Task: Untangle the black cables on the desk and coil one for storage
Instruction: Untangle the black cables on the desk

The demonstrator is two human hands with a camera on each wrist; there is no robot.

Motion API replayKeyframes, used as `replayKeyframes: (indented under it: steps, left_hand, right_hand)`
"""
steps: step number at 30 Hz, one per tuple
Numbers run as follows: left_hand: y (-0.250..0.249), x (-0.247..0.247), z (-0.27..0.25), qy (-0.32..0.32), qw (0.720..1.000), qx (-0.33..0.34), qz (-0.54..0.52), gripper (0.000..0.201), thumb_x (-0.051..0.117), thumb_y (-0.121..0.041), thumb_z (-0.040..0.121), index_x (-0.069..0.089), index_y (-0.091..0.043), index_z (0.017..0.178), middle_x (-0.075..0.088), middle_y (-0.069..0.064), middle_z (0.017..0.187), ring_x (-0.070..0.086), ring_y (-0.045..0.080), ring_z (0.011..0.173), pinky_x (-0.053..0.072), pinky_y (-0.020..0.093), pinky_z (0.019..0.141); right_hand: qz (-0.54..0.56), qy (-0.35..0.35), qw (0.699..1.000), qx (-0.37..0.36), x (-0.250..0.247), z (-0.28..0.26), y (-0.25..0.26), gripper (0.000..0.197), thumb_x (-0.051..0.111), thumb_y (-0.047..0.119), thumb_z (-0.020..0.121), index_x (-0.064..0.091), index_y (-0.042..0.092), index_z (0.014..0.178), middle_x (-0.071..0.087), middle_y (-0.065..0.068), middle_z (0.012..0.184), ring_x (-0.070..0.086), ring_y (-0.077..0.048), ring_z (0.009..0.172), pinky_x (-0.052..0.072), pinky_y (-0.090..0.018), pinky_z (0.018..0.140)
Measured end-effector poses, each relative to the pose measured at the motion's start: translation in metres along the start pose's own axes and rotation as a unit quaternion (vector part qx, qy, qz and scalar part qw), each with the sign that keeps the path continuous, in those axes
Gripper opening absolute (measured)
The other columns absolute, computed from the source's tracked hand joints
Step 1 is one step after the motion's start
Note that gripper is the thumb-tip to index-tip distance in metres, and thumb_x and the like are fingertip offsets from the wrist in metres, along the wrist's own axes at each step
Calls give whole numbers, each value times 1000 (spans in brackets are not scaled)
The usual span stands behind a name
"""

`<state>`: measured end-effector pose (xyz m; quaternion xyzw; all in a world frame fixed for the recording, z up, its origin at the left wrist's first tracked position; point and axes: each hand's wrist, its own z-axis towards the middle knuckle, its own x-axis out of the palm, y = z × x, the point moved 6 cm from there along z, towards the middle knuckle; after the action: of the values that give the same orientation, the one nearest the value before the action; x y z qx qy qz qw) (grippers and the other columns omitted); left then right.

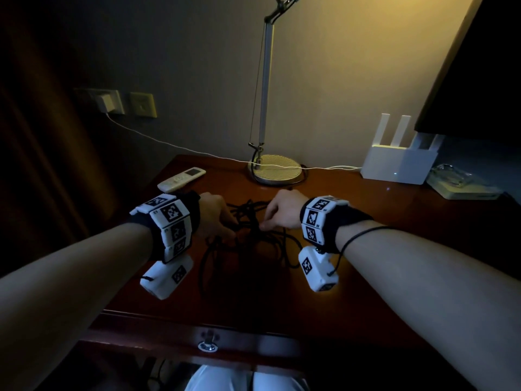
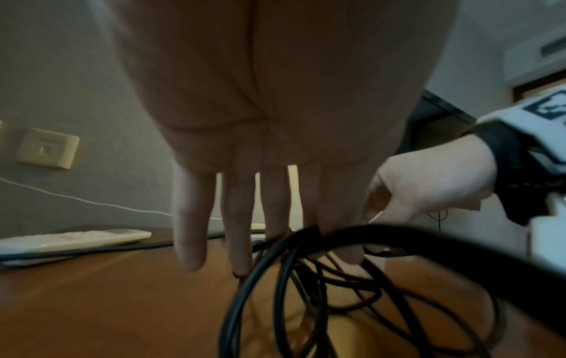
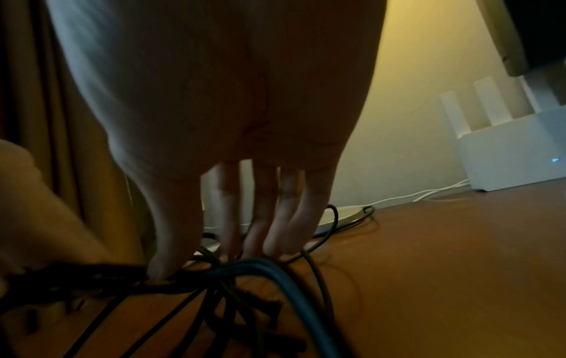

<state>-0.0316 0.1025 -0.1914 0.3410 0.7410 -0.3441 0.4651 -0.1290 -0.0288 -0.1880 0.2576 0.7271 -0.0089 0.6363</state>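
Left hand (image 1: 215, 213) and right hand (image 1: 283, 213) each pinched strands of the cables (image 1: 253, 238) on the bench (image 1: 366, 263). Pulling apart could have tightened the knot, or dragged the tangle into the remote (image 1: 181, 179).

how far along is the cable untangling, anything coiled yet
Nothing looks done: the black cables lie in one knotted heap on the desk, and no coil shows. In hand: the left hand and right hand are both at the heap, the right thumb and fingers pinching strands; the left hand's fingers look nearly straight, so its grip is unclear. Left: separating the cables, then coiling one.
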Motion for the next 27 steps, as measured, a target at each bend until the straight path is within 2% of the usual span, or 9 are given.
replayKeyframes:
  steps: [4,7,12,14,16,18,21,24,27]
  left_hand:
    - [2,15,6,40,999,-2,7,33,71,-43,81,69,-37,112,66,-14,106,59,7,97,49,22,82]
    - [2,34,15,70,998,3,1,26,79,-43,72,73,-39,97,68,-13,108,62,9,100,52,31,91]
    - [0,44,25,99,995,22,14,21,83,-45,66,73,-38,84,68,-14,114,62,10,106,51,35,96]
    - [1,41,28,91,996,24,11,17,83,-47,64,72,-42,77,69,-15,111,63,8,103,52,34,94]
    - [-1,36,28,87,996,22,10,18,82,-53,62,72,-44,73,71,-15,105,65,7,97,55,32,88]
    - [-2,27,28,67,998,13,-2,29,77,-59,65,75,-38,84,71,-15,97,64,6,89,56,28,80]
    - [-6,0,32,-10,1000,-22,-7,45,66,-70,67,71,-31,88,69,-7,91,64,10,83,58,30,75]
    - [-12,-14,44,-72,996,-22,57,49,67,-58,77,60,-23,111,61,0,112,59,18,100,52,33,84]
    - [-17,1,57,-50,998,-8,48,66,70,-44,81,42,-21,137,52,1,135,52,21,120,45,35,97]
  right_hand:
    - [-33,30,998,54,9,9,-4,66,81,48,70,60,12,122,62,-3,117,59,-21,104,52,-34,86]
    - [-51,92,993,57,37,18,-4,74,76,36,80,42,11,140,51,-6,136,53,-26,121,47,-36,98]
    - [-22,94,995,38,52,24,-14,53,78,40,76,60,13,118,65,-5,112,61,-25,98,52,-34,78]
    - [-27,102,993,50,49,25,-22,68,81,50,69,56,15,122,58,-1,117,58,-25,103,49,-30,76]
    - [-39,76,993,83,45,26,-29,91,83,59,59,45,16,130,41,-5,128,51,-30,112,49,-39,89]
    - [-49,66,992,92,43,26,-32,97,83,62,56,42,15,131,40,-6,130,50,-30,113,49,-44,92]
    - [-25,80,995,47,48,24,-31,74,83,57,61,57,18,119,62,1,117,59,-18,98,50,-33,80]
    - [-30,79,995,55,54,21,-33,65,82,55,63,65,14,110,68,-1,103,64,-20,93,55,-35,80]
    - [-67,81,991,76,58,20,-34,65,81,55,65,64,5,104,66,-7,99,62,-24,91,54,-34,77]
